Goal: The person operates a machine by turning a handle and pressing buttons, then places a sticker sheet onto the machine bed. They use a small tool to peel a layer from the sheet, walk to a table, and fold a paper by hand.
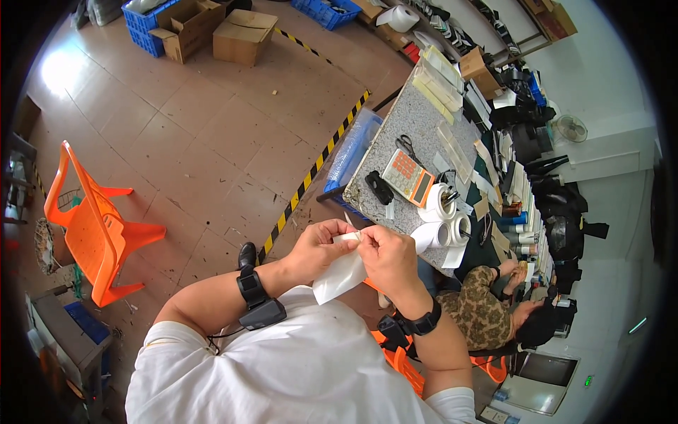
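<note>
In front of my chest, a small limp white sheet (pixel 340 277), paper or thin film, hangs from my fingers. My left hand (pixel 321 247) pinches its upper edge between thumb and fingers. Right beside it, my right hand (pixel 388 258) is closed on the same edge, its fingertips almost meeting the left ones. A pale pointed strip (pixel 348 219) sticks up above the left fingers; I cannot tell whether it belongs to the sheet. Just beyond my right hand, rolls of white labels (pixel 431 237) stand at the near corner of the speckled worktable (pixel 374 166).
On the table lie an orange-and-white calculator (pixel 408 177), black scissors (pixel 406 146) and a black tape-like tool (pixel 379 187). A person in a camouflage top (pixel 480 311) works at the right. An orange chair (pixel 99 226) stands at the left, cardboard boxes (pixel 244 35) at the back.
</note>
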`<move>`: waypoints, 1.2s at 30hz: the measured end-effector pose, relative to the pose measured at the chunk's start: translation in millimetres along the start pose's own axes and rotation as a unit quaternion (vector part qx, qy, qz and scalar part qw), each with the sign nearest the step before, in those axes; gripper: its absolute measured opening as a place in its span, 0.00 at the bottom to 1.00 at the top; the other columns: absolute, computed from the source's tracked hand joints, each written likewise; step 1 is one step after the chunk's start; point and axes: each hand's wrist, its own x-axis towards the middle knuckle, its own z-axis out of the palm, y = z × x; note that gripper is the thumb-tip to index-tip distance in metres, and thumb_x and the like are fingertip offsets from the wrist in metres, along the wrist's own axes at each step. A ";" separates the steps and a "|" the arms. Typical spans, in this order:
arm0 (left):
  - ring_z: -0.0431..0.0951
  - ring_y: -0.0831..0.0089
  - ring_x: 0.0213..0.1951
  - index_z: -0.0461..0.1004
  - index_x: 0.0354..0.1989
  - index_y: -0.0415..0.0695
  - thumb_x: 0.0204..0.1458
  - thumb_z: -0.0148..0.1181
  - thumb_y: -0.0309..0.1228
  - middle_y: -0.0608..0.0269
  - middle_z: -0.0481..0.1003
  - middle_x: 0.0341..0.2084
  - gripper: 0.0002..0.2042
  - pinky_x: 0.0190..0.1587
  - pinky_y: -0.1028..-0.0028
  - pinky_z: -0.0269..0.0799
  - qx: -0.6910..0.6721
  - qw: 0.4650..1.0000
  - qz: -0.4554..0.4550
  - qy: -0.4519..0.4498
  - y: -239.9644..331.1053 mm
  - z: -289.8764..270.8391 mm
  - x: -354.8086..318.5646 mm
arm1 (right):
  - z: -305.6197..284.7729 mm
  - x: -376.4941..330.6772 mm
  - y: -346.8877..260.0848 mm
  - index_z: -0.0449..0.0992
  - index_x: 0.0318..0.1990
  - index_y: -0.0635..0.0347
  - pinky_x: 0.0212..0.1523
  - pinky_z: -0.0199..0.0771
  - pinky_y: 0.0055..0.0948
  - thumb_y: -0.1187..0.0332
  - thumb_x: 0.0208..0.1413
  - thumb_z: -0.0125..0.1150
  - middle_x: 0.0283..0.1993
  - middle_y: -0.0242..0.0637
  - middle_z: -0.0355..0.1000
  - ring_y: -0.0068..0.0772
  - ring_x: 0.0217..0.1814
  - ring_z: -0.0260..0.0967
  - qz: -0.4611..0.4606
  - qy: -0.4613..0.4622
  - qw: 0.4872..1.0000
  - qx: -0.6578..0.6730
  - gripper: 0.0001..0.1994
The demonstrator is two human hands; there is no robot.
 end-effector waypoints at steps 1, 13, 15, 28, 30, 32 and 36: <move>0.81 0.83 0.38 0.75 0.50 0.40 0.67 0.64 0.28 0.67 0.82 0.40 0.08 0.41 0.78 0.79 0.000 1.000 0.000 0.001 0.4 -0.2 -0.2 | 0.4 -0.2 0.3 0.81 0.36 0.64 0.33 0.81 0.47 0.71 0.60 0.66 0.31 0.52 0.81 0.56 0.33 0.81 0.005 0.001 1.000 0.006 0.05; 0.82 0.81 0.37 0.76 0.52 0.40 0.67 0.65 0.30 0.66 0.83 0.41 0.11 0.41 0.77 0.79 -0.019 0.999 -0.032 0.006 3.8 -4.1 0.3 | -7.2 5.1 -3.9 0.82 0.35 0.65 0.33 0.81 0.44 0.70 0.61 0.67 0.31 0.52 0.80 0.55 0.32 0.81 0.042 -0.009 0.998 0.052 0.06; 0.82 0.81 0.37 0.76 0.52 0.40 0.67 0.65 0.30 0.66 0.82 0.41 0.11 0.41 0.77 0.79 -0.009 0.999 -0.030 0.011 3.2 -4.9 0.7 | -5.8 4.7 -1.0 0.83 0.36 0.65 0.34 0.81 0.41 0.71 0.61 0.67 0.32 0.50 0.81 0.51 0.32 0.82 0.031 -0.008 0.999 0.031 0.06; 0.82 0.82 0.36 0.74 0.52 0.41 0.69 0.62 0.32 0.67 0.82 0.39 0.10 0.39 0.76 0.80 0.006 0.998 -0.053 0.020 7.5 -6.9 0.3 | -11.7 3.6 -3.2 0.83 0.38 0.62 0.35 0.80 0.42 0.71 0.59 0.69 0.37 0.47 0.81 0.50 0.35 0.81 -0.001 0.032 0.999 -0.005 0.04; 0.82 0.82 0.36 0.74 0.52 0.41 0.69 0.62 0.32 0.67 0.82 0.40 0.10 0.39 0.76 0.80 0.008 0.999 -0.051 0.015 5.3 -8.0 1.1 | -11.5 2.3 -3.5 0.83 0.38 0.62 0.35 0.80 0.44 0.71 0.59 0.69 0.37 0.47 0.80 0.51 0.36 0.81 -0.011 0.017 0.999 -0.029 0.04; 0.82 0.82 0.37 0.74 0.52 0.41 0.70 0.62 0.32 0.67 0.81 0.40 0.10 0.39 0.76 0.80 0.010 0.999 -0.043 0.009 1.8 -9.4 2.4 | -5.4 1.6 -3.0 0.83 0.37 0.62 0.36 0.80 0.45 0.71 0.59 0.69 0.36 0.47 0.81 0.51 0.37 0.80 -0.020 0.008 0.999 -0.036 0.04; 0.81 0.83 0.38 0.73 0.52 0.41 0.69 0.62 0.32 0.68 0.81 0.40 0.10 0.41 0.77 0.79 0.013 1.000 -0.023 -0.002 -1.4 -10.9 3.5 | -4.3 1.9 -5.1 0.82 0.36 0.62 0.36 0.80 0.46 0.70 0.60 0.68 0.35 0.48 0.80 0.53 0.36 0.80 -0.013 -0.002 1.000 -0.027 0.05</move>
